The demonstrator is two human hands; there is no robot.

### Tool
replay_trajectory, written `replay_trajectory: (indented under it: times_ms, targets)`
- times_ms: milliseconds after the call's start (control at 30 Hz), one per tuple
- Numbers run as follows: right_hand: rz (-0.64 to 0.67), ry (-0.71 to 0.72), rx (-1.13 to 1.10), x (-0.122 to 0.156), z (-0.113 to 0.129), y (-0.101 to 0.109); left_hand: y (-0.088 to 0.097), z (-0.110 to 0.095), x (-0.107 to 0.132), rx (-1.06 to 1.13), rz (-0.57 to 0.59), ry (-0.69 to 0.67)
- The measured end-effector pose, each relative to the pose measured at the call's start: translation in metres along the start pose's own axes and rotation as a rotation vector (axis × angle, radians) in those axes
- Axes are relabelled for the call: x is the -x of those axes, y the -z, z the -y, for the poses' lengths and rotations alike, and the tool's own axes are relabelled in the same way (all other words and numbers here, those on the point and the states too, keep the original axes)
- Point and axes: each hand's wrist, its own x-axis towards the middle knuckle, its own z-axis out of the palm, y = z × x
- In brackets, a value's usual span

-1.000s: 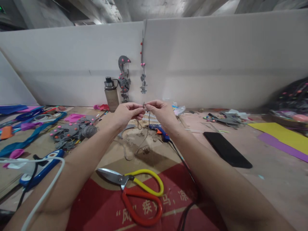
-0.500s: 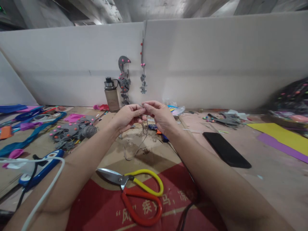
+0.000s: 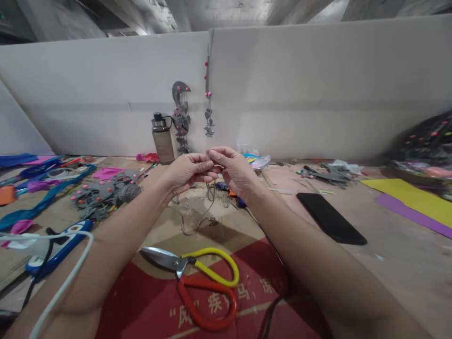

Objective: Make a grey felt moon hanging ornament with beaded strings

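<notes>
Over the middle of the table, my left hand (image 3: 190, 172) and my right hand (image 3: 229, 167) meet fingertip to fingertip. Both pinch a thin grey cord (image 3: 211, 194), which hangs in loops below them and trails onto the cardboard. Fingers hide the part of the cord between them. Closer to me lie scissors (image 3: 178, 263) with one yellow and one red handle, blades spread slightly and aimed left. They rest on a red and brown cardboard sheet (image 3: 141, 306) with printed characters.
Left of my arms are a pile of grey felt pieces with pink beads (image 3: 106, 193) and a blue power strip (image 3: 60, 249) with a white cable. A bottle (image 3: 163, 143) stands by the white board (image 3: 300, 94). A black phone (image 3: 330, 217) lies right, near yellow sheets (image 3: 413, 197).
My hands stay together on the cord, and the fingers have shifted slightly. The hanging loop has moved a little. The whole view has drifted slightly.
</notes>
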Motion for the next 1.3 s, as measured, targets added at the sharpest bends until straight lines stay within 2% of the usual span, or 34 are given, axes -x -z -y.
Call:
replay_trajectory:
  times_ms: [300,500,700,900,1100,1300]
  targets:
    - [0.035,-0.053,0.027,0.003,0.005,-0.002,0.002,-0.001,0.000,-0.069,0.001,-0.032]
    - [-0.008,-0.012,0.112,0.000,0.003,0.002,0.006,-0.002,0.000,-0.038,-0.044,-0.053]
    - [0.028,0.036,0.038,-0.002,0.001,0.003,0.005,-0.002,0.001,-0.074,-0.040,-0.068]
    - [0.010,0.053,0.084,-0.002,-0.002,0.003,0.003,-0.002,0.002,-0.120,-0.052,-0.101]
    - [0.111,0.030,0.130,0.000,-0.003,0.002,0.008,0.002,-0.002,-0.109,-0.062,-0.144]
    - [0.241,-0.097,0.064,0.006,0.008,0.000,0.009,0.001,-0.001,-0.113,-0.020,-0.144]
